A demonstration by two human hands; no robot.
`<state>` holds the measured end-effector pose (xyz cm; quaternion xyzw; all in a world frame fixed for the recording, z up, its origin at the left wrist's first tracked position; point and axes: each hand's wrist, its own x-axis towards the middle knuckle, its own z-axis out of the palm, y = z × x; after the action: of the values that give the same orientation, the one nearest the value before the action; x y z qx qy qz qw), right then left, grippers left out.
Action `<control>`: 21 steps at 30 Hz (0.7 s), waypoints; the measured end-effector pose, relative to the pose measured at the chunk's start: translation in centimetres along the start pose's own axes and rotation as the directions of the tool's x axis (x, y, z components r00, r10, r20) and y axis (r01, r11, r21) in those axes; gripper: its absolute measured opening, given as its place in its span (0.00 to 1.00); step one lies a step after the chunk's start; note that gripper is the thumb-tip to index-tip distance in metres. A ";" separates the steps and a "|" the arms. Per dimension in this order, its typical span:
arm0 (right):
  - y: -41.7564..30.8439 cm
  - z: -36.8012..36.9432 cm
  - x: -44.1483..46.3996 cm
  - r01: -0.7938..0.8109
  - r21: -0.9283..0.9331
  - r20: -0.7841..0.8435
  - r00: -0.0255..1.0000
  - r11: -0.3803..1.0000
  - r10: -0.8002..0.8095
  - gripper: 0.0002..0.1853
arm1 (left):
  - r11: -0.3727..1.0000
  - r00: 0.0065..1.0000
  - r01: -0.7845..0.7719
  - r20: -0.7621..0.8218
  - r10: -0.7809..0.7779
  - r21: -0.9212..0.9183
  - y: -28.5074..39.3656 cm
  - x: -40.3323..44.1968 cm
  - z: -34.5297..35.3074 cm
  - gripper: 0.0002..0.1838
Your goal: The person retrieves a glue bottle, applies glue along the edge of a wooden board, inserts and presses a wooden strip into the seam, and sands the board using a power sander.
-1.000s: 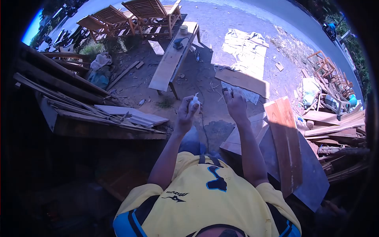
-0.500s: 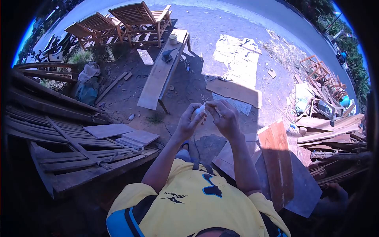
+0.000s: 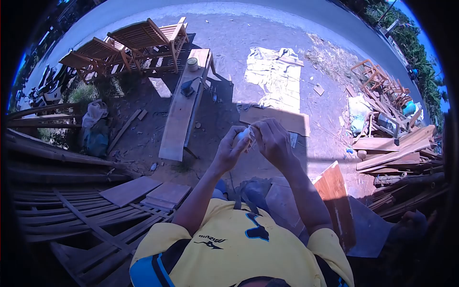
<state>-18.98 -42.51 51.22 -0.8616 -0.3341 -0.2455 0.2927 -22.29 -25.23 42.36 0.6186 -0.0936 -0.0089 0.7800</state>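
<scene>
My left hand point(image 3: 232, 149) is wrapped round a small white bottle point(image 3: 243, 134), held up in front of my chest. Beside it, the fingers of my right hand point(image 3: 270, 142) are pinched together against the bottle's right side. Something pale and crinkled shows between the two hands, too small to name. Whatever sits in the right fingertips is hidden. Beyond my hands stands a long wooden bench point(image 3: 178, 117), with a tub point(image 3: 192, 64) and a dark cloth-like bundle point(image 3: 187, 89) on top.
Slatted wooden loungers point(image 3: 143, 40) stand at the back left. Slatted panels point(image 3: 91, 220) and flat boards point(image 3: 131, 190) lie at the left. A reddish board point(image 3: 334, 193) leans near my right arm. Scrap wood point(image 3: 401, 153) is piled at the right. A pale cloth point(image 3: 277, 79) covers ground ahead.
My view has shifted, so the surroundings sit lower and further left. My right fingers have moved slightly round the bottle, and a crinkled pale piece shows more between the hands.
</scene>
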 end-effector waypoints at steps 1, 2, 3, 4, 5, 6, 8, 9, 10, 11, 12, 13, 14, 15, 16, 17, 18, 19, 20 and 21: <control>0.4 0.1 0.8 0.011 0.011 -0.010 1.000 1.000 -0.011 0.04 | 1.000 1.000 -0.005 -0.002 0.005 0.001 0.0 0.7 0.1 0.15; 0.9 0.2 1.5 0.027 0.025 -0.019 0.999 0.999 -0.027 0.04 | 0.999 0.999 -0.021 -0.035 0.022 0.034 -0.1 1.3 0.1 0.15; 1.6 0.4 1.8 0.037 0.032 -0.017 0.999 0.999 -0.036 0.04 | 0.997 0.997 -0.031 -0.074 0.036 0.068 -0.1 1.7 0.2 0.16; 2.5 0.7 1.5 -0.198 0.203 0.080 0.979 0.959 0.185 0.07 | 0.997 0.995 -0.029 -0.093 0.035 0.070 -0.2 2.1 0.1 0.16; 3.5 1.0 1.3 -0.424 0.337 0.218 0.904 0.840 0.369 0.11 | 0.997 0.992 -0.030 -0.121 0.039 0.075 -0.2 2.6 -0.1 0.16; 5.4 1.7 0.3 -0.412 0.347 0.233 0.908 0.843 0.348 0.11 | 0.996 0.988 -0.035 -0.149 0.047 0.080 -0.1 3.1 -0.2 0.17; 9.3 3.5 -2.8 -0.763 0.485 0.422 0.632 0.427 0.650 0.16 | 0.997 0.981 -0.052 -0.186 0.061 0.048 -0.2 3.5 -0.8 0.17; 9.5 4.0 -3.4 -0.762 0.484 0.435 0.636 0.430 0.637 0.16 | 0.998 0.979 -0.063 -0.195 0.065 0.018 -0.4 3.5 -1.2 0.17; 9.6 4.4 -4.1 -0.829 0.379 0.538 0.560 0.413 0.630 0.13 | 0.998 0.975 -0.062 -0.212 0.066 0.023 -0.5 3.6 -1.4 0.17; 9.4 4.8 -5.3 -0.882 0.261 0.629 0.465 0.393 0.624 0.11 | 0.998 0.973 -0.057 -0.223 0.053 -0.008 -0.7 3.5 -1.6 0.17; 8.9 5.7 -6.8 -0.883 0.260 0.638 0.461 0.391 0.616 0.11 | 0.998 0.972 -0.052 -0.232 0.042 -0.039 -0.8 3.4 -1.7 0.17; 8.0 6.8 -8.0 -0.743 0.386 0.475 0.668 0.547 0.572 0.09 | 0.998 0.970 -0.052 -0.241 0.042 -0.036 -0.7 3.3 -1.9 0.17; 7.7 7.7 -8.7 -0.560 0.467 0.280 0.828 0.684 0.486 0.08 | 0.998 0.970 -0.049 -0.241 0.041 -0.027 -0.6 3.0 -2.0 0.17; 7.0 7.3 -8.0 -0.561 0.469 0.287 0.827 0.682 0.483 0.08 | 0.999 0.970 -0.045 -0.240 0.039 -0.020 -0.5 2.6 -2.1 0.16; 5.6 5.8 -6.5 -0.567 0.434 0.322 0.823 0.700 0.467 0.10 | 0.999 0.969 -0.039 -0.246 0.033 -0.019 -0.4 2.2 -2.2 0.16; 4.3 4.4 -5.1 -0.572 0.398 0.356 0.817 0.717 0.453 0.13 | 1.000 0.971 -0.015 -0.238 0.015 0.004 -0.3 1.7 -2.4 0.15; 3.4 3.6 -3.9 -0.572 0.401 0.358 0.817 0.715 0.453 0.13 | 1.000 0.974 0.006 -0.228 0.001 0.029 -0.2 1.3 -2.5 0.14; 2.7 3.1 -2.5 -0.503 0.389 0.309 0.860 0.771 0.406 0.15 | 0.999 0.972 0.001 -0.233 0.007 0.034 -0.2 0.8 -2.6 0.14; 2.1 2.9 -1.0 -0.420 0.379 0.260 0.903 0.824 0.341 0.17 | 0.998 0.978 0.021 -0.209 -0.008 0.062 -0.3 0.2 -2.8 0.14; 1.4 2.8 0.1 -0.386 0.401 0.256 0.918 0.831 0.303 0.17 | 0.994 0.980 0.031 -0.199 -0.010 0.100 -0.2 -0.4 -3.3 0.13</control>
<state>-17.24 -41.47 48.79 -0.8367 -0.2448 -0.0260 0.4891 -22.14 -22.04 41.44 0.6568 -0.0096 0.0495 0.7524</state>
